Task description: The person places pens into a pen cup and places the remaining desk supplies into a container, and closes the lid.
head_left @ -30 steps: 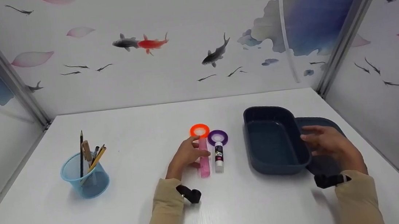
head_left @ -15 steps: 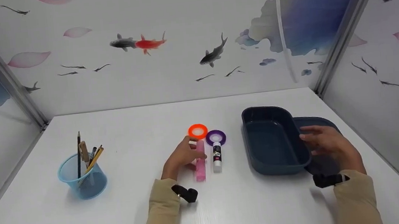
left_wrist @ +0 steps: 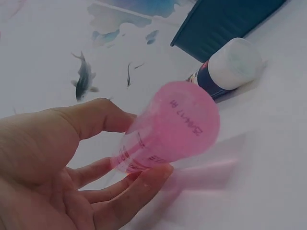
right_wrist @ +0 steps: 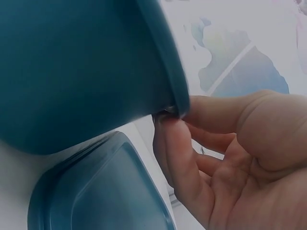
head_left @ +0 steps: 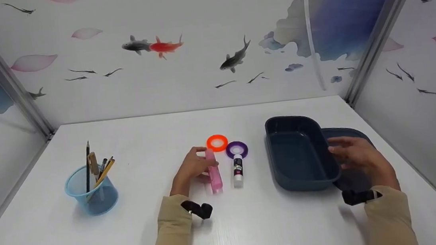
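Note:
My left hand pinches a pink translucent tube between thumb and fingers. In the left wrist view the tube shows its round end with small handwritten marks, slightly tilted above the white table. Right of it lies a white glue stick with a black label, touching or almost touching a purple tape roll. An orange tape roll lies behind. My right hand grips the right rim of a deep dark blue box; in the right wrist view, thumb and forefinger meet at that rim.
A dark blue lid lies partly under my right hand, beside the box. On the left stands a light blue mesh pen cup with pencils and pens. Painted panels wall in the white table.
The left hand has drawn the pink tube to the left, away from the glue stick, and tilted it. The right hand and the box have stayed in place.

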Action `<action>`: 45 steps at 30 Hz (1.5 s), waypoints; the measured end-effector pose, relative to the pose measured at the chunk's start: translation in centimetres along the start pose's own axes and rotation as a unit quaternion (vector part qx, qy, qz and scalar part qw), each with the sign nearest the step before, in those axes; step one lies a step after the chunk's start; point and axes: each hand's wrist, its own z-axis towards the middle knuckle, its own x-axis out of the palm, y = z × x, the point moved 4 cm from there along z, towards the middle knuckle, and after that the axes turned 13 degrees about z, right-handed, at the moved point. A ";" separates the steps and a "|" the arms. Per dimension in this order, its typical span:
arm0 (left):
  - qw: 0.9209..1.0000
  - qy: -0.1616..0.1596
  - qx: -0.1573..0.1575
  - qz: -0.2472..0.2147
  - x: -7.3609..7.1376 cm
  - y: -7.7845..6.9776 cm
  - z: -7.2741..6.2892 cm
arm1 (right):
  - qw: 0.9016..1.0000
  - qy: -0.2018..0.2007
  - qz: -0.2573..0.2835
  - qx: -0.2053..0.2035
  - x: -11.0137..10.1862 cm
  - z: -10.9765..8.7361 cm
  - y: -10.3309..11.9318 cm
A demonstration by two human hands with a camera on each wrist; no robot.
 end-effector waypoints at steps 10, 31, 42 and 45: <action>0.997 -0.007 0.003 -0.075 -0.8 -0.7 -0.5 | 1.000 -0.003 -0.001 -0.018 0.5 0.5 0.3; 0.992 0.005 0.065 -0.106 0.4 -3.6 -2.6 | 1.000 -0.001 -0.012 -0.028 1.9 0.9 1.1; 0.996 0.037 0.061 -0.057 3.5 -6.0 -2.6 | 1.000 0.000 -0.016 -0.014 1.5 0.9 0.6; 0.996 0.037 0.066 -0.037 3.7 -6.7 -2.7 | 1.000 0.000 -0.017 -0.020 1.5 0.8 0.6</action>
